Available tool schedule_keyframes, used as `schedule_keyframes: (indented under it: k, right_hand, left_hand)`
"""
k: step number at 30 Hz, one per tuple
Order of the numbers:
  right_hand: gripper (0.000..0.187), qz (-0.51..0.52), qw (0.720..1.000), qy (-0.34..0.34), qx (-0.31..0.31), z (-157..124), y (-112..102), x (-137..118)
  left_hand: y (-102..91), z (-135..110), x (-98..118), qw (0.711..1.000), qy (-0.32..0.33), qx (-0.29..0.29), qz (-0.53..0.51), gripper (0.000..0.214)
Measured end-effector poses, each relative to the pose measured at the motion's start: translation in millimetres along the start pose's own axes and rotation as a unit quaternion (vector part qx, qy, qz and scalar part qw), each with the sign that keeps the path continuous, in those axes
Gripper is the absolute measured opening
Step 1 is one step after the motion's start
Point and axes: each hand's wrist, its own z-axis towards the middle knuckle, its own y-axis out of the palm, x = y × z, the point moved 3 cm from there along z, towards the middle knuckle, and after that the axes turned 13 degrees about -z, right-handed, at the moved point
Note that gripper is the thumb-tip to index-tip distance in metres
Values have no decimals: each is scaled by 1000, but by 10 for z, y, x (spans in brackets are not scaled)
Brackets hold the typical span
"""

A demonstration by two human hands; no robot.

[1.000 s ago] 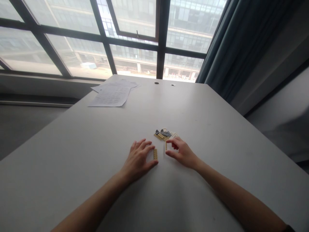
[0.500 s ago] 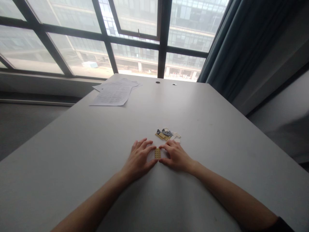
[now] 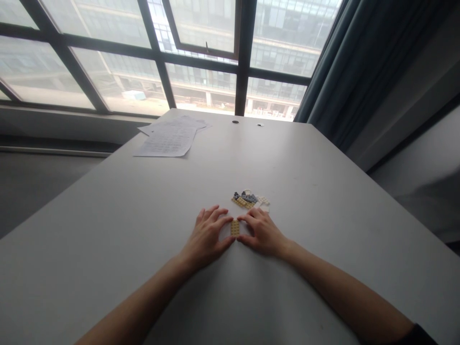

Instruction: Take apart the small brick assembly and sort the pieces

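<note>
A small tan studded plate (image 3: 235, 227) lies on the white table (image 3: 143, 230), and it looks like two narrow strips set side by side. My left hand (image 3: 206, 235) pinches its left edge between index finger and thumb. From the other side my right hand (image 3: 262, 232) presses against its right edge, fingers curled. Just beyond the hands sits a small pile of tan, grey and white bricks (image 3: 248, 199).
Printed paper sheets (image 3: 168, 136) lie at the far left of the table. Two small cable holes (image 3: 235, 122) sit near the far edge, below a large window. A dark curtain (image 3: 338, 81) hangs at the right.
My right hand has carried a tan strip left and brought it against the strip at my left hand. For the last half second both hands have held nearly still.
</note>
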Motion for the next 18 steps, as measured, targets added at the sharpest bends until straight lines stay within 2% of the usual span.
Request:
schedule_keyframes:
  k: [6, 11, 18]
  right_hand:
    - [54, -2, 1000, -6, -7, 52, -39, 79]
    - [50, -87, 996, -19, 3, 366, -222, 269]
    - [52, -191, 968, -118, -113, 825, -207, 272]
  left_hand:
    - [-12, -5, 12, 1000, 9, 12, -11, 44]
    - [-43, 7, 41, 999, 11, 32, -23, 43]
    - [-63, 9, 59, 999, 13, 43, -28, 41]
